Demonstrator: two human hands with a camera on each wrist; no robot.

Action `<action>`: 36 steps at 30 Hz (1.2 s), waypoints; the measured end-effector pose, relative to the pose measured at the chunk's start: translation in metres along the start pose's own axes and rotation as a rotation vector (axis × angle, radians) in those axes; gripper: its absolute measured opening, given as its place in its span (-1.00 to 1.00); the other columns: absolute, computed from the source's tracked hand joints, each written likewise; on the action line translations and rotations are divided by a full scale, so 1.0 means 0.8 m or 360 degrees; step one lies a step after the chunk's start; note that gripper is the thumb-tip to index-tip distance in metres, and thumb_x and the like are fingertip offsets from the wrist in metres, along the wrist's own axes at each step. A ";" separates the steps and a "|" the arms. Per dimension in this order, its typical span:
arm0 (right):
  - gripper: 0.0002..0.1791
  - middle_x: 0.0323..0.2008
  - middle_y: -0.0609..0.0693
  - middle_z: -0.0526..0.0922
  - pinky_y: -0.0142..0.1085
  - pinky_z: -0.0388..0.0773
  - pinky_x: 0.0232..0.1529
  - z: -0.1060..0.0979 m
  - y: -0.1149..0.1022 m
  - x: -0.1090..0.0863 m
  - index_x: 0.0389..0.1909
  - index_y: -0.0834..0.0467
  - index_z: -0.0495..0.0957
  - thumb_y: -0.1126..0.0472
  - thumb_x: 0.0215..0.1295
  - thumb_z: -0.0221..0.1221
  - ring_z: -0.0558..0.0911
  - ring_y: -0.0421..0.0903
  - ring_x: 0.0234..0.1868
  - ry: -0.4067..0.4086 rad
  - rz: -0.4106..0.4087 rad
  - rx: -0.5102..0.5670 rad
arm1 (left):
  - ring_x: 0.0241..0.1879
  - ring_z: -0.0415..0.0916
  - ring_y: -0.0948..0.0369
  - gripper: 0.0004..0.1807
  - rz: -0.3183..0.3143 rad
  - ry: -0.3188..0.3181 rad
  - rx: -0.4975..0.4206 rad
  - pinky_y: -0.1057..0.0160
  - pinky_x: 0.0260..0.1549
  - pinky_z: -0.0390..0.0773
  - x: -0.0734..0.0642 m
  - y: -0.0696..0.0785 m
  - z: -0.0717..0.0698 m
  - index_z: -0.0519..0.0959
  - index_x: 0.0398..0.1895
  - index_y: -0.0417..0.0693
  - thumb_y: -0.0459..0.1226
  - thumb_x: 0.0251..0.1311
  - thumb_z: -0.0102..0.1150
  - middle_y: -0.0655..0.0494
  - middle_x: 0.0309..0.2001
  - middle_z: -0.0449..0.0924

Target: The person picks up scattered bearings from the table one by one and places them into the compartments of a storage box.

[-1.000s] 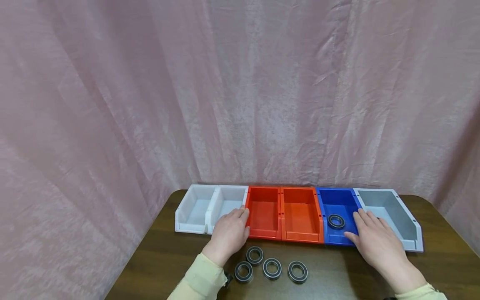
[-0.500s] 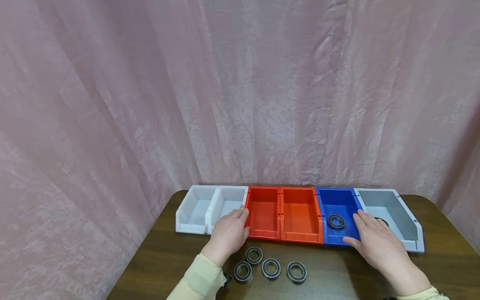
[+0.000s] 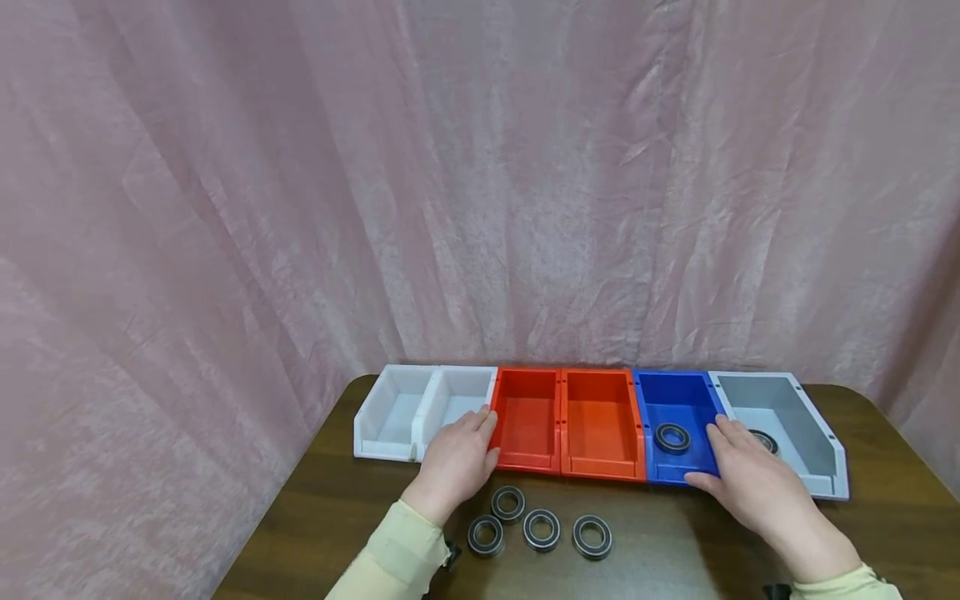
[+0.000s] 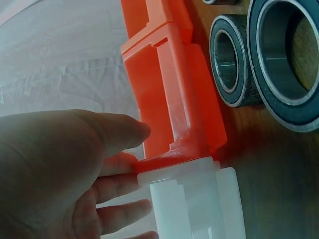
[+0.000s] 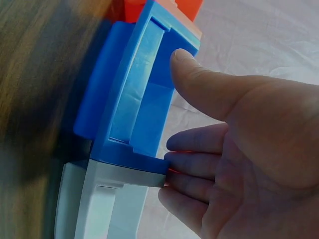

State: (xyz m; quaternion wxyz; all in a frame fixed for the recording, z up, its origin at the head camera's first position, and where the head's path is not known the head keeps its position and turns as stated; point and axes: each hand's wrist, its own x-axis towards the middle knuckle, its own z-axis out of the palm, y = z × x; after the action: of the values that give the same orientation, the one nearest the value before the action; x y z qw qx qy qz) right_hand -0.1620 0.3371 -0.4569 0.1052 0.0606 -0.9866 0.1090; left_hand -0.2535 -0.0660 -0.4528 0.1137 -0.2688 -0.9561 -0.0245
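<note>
My left hand rests with relaxed fingers over the wall where the right-hand white bin meets the red bin. In the left wrist view its fingertips are right at that shared rim, the thumb on the red side. My right hand lies across the joint between the blue bin and the grey bin, thumb spread toward the blue one. Neither hand holds anything. One ball bearing lies in the blue bin. Another bearing sits in the grey bin, partly hidden by my right hand.
Several bearings lie on the brown table in front of the bins. An orange bin stands between the red and blue ones, and another white bin ends the row at left. A pink curtain hangs behind.
More of the bearing in the grey bin shows now beside my right hand. Both hands stay nearly where they were, and the head view has shifted slightly.
</note>
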 end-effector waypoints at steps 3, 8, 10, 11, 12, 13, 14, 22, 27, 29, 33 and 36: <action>-0.08 0.38 0.68 0.40 0.42 0.46 0.35 -0.002 -0.001 -0.001 0.30 0.65 0.46 -0.05 0.31 0.54 0.43 0.62 0.40 0.0003 0.0009 -0.0011 | 0.40 0.58 -0.14 -0.31 -0.0001 0.0018 -0.0007 -0.14 0.32 0.63 -0.001 0.001 -0.001 0.57 0.51 -0.21 -0.08 0.43 0.46 -0.14 0.51 0.54; -0.09 0.38 0.66 0.42 0.41 0.48 0.34 -0.002 -0.002 -0.001 0.30 0.63 0.48 -0.05 0.31 0.55 0.44 0.60 0.40 0.0010 0.0016 -0.0016 | 0.44 0.54 -0.15 -0.29 0.0030 0.0103 0.0007 -0.18 0.32 0.61 -0.005 0.005 -0.005 0.54 0.54 -0.19 -0.04 0.44 0.45 -0.12 0.54 0.50; -0.09 0.38 0.66 0.42 0.42 0.48 0.33 -0.001 -0.001 -0.001 0.30 0.63 0.48 -0.06 0.31 0.55 0.44 0.60 0.40 0.0002 0.0021 -0.0017 | 0.44 0.54 -0.13 -0.28 0.0072 0.0130 0.0033 -0.19 0.33 0.61 -0.007 0.010 -0.008 0.55 0.54 -0.17 -0.01 0.45 0.44 -0.10 0.55 0.50; -0.08 0.39 0.66 0.41 0.42 0.48 0.33 0.000 -0.002 0.000 0.31 0.63 0.48 -0.06 0.31 0.55 0.43 0.60 0.41 -0.0003 0.0026 -0.0017 | 0.45 0.54 -0.12 -0.29 0.0095 0.0136 0.0045 -0.18 0.33 0.61 -0.009 0.013 -0.010 0.55 0.54 -0.16 0.00 0.46 0.43 -0.09 0.55 0.50; -0.08 0.39 0.66 0.41 0.42 0.47 0.34 0.000 -0.001 0.000 0.31 0.63 0.47 -0.06 0.31 0.54 0.43 0.60 0.41 -0.0005 0.0028 -0.0016 | 0.46 0.53 -0.10 -0.29 0.0121 0.0145 0.0058 -0.18 0.33 0.61 -0.011 0.017 -0.011 0.55 0.54 -0.16 0.01 0.46 0.43 -0.09 0.55 0.50; -0.08 0.39 0.66 0.41 0.42 0.47 0.34 0.001 -0.001 0.000 0.31 0.63 0.47 -0.06 0.31 0.54 0.43 0.60 0.41 -0.0008 0.0029 -0.0017 | 0.47 0.52 -0.08 -0.28 0.0140 0.0141 0.0064 -0.17 0.34 0.60 -0.013 0.020 -0.013 0.54 0.55 -0.15 0.02 0.47 0.42 -0.08 0.56 0.48; -0.08 0.40 0.66 0.41 0.42 0.47 0.34 0.001 0.000 0.000 0.31 0.63 0.47 -0.06 0.31 0.54 0.43 0.60 0.42 -0.0009 0.0030 -0.0019 | 0.48 0.51 -0.07 -0.28 0.0160 0.0140 0.0066 -0.17 0.35 0.59 -0.015 0.025 -0.016 0.53 0.56 -0.14 0.03 0.48 0.41 -0.07 0.57 0.48; -0.13 0.38 0.65 0.43 0.42 0.48 0.34 0.002 0.001 0.000 0.30 0.61 0.50 -0.03 0.31 0.55 0.45 0.59 0.41 0.0016 0.0008 -0.0035 | 0.53 0.47 -0.01 -0.24 0.0328 0.0155 0.0084 -0.13 0.39 0.53 -0.030 0.053 -0.029 0.49 0.61 -0.05 0.12 0.52 0.34 0.01 0.59 0.47; -0.13 0.38 0.65 0.43 0.42 0.47 0.34 0.001 0.000 -0.001 0.30 0.62 0.49 -0.02 0.32 0.54 0.44 0.60 0.41 0.0005 0.0017 -0.0034 | 0.53 0.47 0.03 -0.24 0.0459 0.0199 0.0098 -0.12 0.43 0.49 -0.041 0.069 -0.029 0.50 0.61 -0.02 0.16 0.50 0.33 0.07 0.56 0.51; -0.13 0.39 0.65 0.42 0.43 0.47 0.34 0.001 0.000 0.000 0.31 0.62 0.49 -0.02 0.33 0.54 0.44 0.60 0.42 -0.0005 0.0026 -0.0034 | 0.52 0.48 0.05 -0.23 0.0523 0.0245 0.0115 -0.11 0.43 0.50 -0.046 0.076 -0.027 0.52 0.60 -0.02 0.18 0.49 0.34 0.08 0.54 0.53; -0.12 0.40 0.66 0.41 0.43 0.46 0.34 0.000 -0.001 0.001 0.32 0.62 0.48 -0.03 0.34 0.53 0.43 0.60 0.42 -0.0028 0.0043 -0.0039 | 0.48 0.53 0.07 -0.23 0.0628 0.0314 0.0117 -0.10 0.40 0.53 -0.052 0.087 -0.024 0.55 0.56 -0.03 0.18 0.46 0.37 0.10 0.50 0.57; -0.11 0.40 0.66 0.41 0.43 0.46 0.34 0.000 -0.001 0.001 0.31 0.62 0.48 -0.04 0.33 0.53 0.43 0.60 0.42 -0.0044 0.0044 -0.0041 | 0.48 0.53 0.08 -0.23 0.0666 0.0294 0.0081 -0.10 0.40 0.54 -0.055 0.093 -0.021 0.54 0.56 -0.03 0.19 0.47 0.36 0.10 0.50 0.58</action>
State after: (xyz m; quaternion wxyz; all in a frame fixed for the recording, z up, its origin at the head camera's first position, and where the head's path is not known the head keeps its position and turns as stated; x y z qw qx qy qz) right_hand -0.1625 0.3359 -0.4569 0.0908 0.0471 -0.9900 0.0967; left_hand -0.1752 -0.0265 -0.4474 0.2101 -0.4550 -0.8654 -0.0009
